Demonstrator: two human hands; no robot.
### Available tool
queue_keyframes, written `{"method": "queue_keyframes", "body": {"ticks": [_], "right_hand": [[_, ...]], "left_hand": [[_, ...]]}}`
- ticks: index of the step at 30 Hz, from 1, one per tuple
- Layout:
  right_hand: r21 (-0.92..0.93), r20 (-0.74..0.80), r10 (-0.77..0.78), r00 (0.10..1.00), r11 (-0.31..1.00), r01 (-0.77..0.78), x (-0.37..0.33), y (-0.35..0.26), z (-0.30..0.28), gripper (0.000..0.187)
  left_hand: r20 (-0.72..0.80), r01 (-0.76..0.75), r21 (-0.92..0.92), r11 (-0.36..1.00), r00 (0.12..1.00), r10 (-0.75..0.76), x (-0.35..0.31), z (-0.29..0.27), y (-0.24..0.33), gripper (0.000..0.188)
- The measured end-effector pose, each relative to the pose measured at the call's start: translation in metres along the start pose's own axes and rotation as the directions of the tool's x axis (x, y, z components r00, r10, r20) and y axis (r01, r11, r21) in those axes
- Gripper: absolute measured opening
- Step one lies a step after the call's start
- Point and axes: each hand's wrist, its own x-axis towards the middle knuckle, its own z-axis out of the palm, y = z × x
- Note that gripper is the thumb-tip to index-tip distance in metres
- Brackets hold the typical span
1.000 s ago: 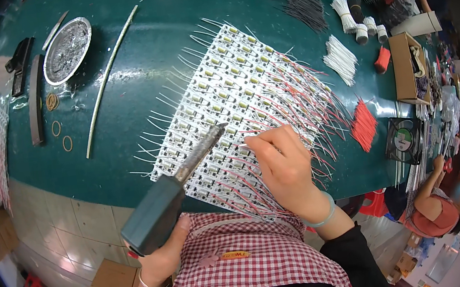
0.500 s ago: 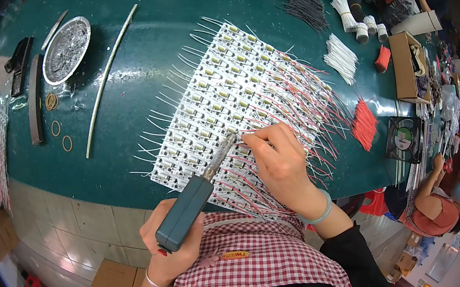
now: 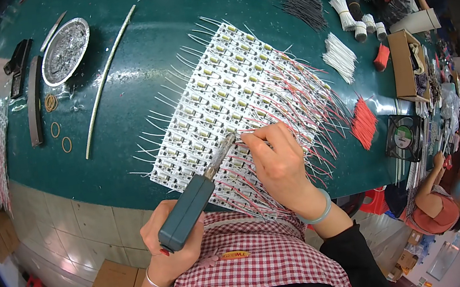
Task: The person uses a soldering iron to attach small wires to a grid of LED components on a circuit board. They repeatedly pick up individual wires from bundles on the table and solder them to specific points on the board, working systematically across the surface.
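Note:
My left hand (image 3: 174, 238) is wrapped round a soldering iron (image 3: 188, 212) with a dark green, box-shaped body. Its metal tip (image 3: 221, 157) reaches up and right onto a white circuit board panel (image 3: 218, 95) that lies at a slant on the table. Rows of small components cover the panel; white wires stick out on its left side, red and white wires on its right. Beside the iron's tip, the thumb and forefinger of my right hand (image 3: 278, 157) pinch together over the panel. A thin wire seems to be between them, though the fingers mostly hide it.
On the green table (image 3: 137, 97) are a metal bowl (image 3: 66, 52) of scraps, a pale rod (image 3: 108, 78) and rubber bands (image 3: 55, 129). Bundles of black (image 3: 305, 7), white (image 3: 339, 58) and red wires (image 3: 363, 124) lie right, near a small fan (image 3: 403, 138). Co-workers sit beyond.
Both hands keep almost the same place. The soldering iron's body has shifted very slightly to the right, its tip still on the panel beside my right fingertips.

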Motion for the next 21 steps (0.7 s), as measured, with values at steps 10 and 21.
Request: {"method": "queue_keyframes", "body": {"ticks": [10,21], "right_hand": [[-0.011,0.017,-0.004,1.0,1.0,0.004,0.002,-0.002,-0.002,0.03],[-0.031,0.019,-0.013,1.0,0.999,0.014,0.001,-0.003,-0.001,0.031]], "left_hand": [[-0.031,-0.082,0.033,0.996,0.996,0.083,-0.004,-0.004,-0.003,0.021],[-0.023,-0.044,0.021,0.999,0.999,0.045,-0.003,0.001,0.001,0.016]]}}
